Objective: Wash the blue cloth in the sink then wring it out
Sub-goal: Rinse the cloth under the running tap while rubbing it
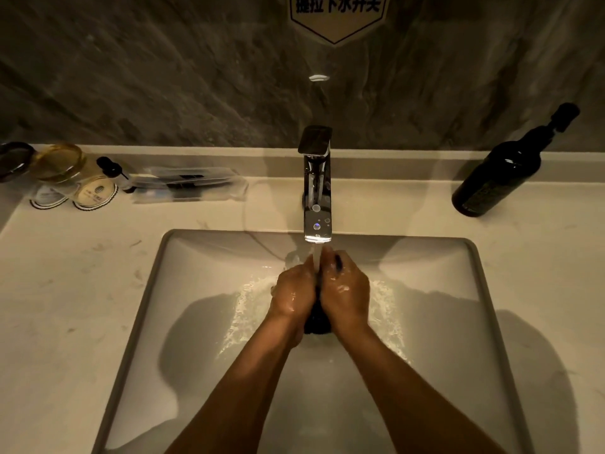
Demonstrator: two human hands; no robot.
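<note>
Two wet hands press a dark cloth together under running water in the sink.

The pale surface [65, 290] carries the rectangular sink [157, 290]; a dark bottle [497, 178] stands at its right. The chrome tap [317, 191] pours between the left hand [293, 294] and right hand [345, 288], whose fingers are curled tight around the bunched cloth [317, 319], which shows dark between the wrists.
</note>
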